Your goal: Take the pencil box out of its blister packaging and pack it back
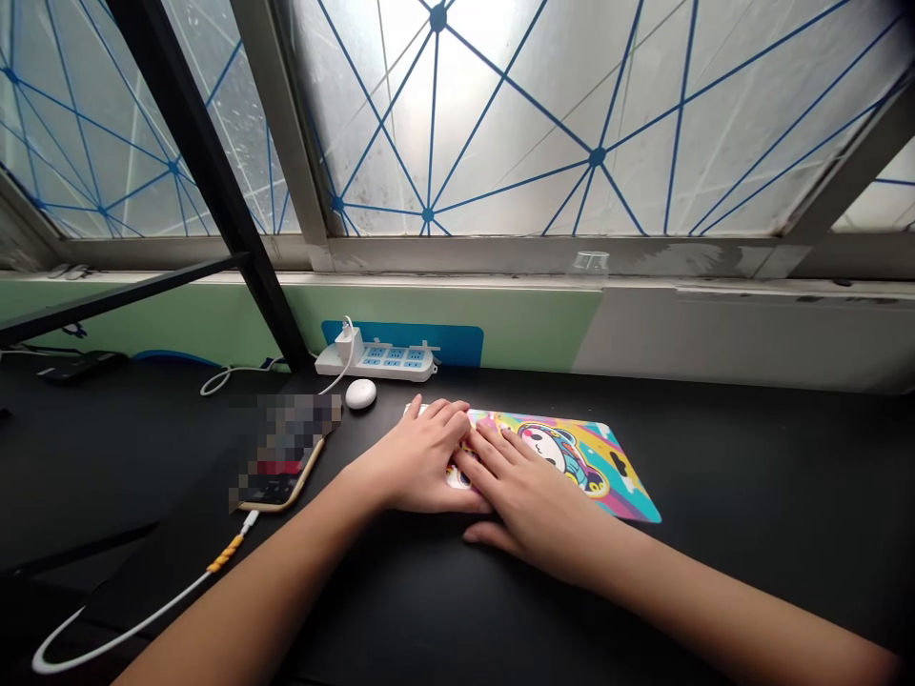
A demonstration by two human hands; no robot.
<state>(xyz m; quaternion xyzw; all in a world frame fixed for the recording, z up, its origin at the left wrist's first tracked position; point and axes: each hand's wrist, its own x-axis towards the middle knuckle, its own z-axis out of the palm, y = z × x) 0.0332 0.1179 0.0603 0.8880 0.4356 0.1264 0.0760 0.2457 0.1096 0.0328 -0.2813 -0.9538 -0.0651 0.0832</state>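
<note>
A colourful mouse pad [621, 474] printed with a cartoon bear lies flat on the black desk. My left hand [429, 455] rests palm down over its left part, fingers stretched away from me and thumb pointing right. Just to the right, my right hand [529, 495] lies flat too, its fingertips touching or overlapping the left hand's thumb side. Fingers on both hands are extended, and neither shows anything held. The pad's left portion is mostly hidden beneath my hands.
A phone [293, 457] with a charging cable [153, 619] lies left of my hands. Behind it are a white rounded case [361, 393] and a power strip [386, 362] with a plugged-in charger [350, 344]. A black metal frame [214, 171] slants across the left, before the window.
</note>
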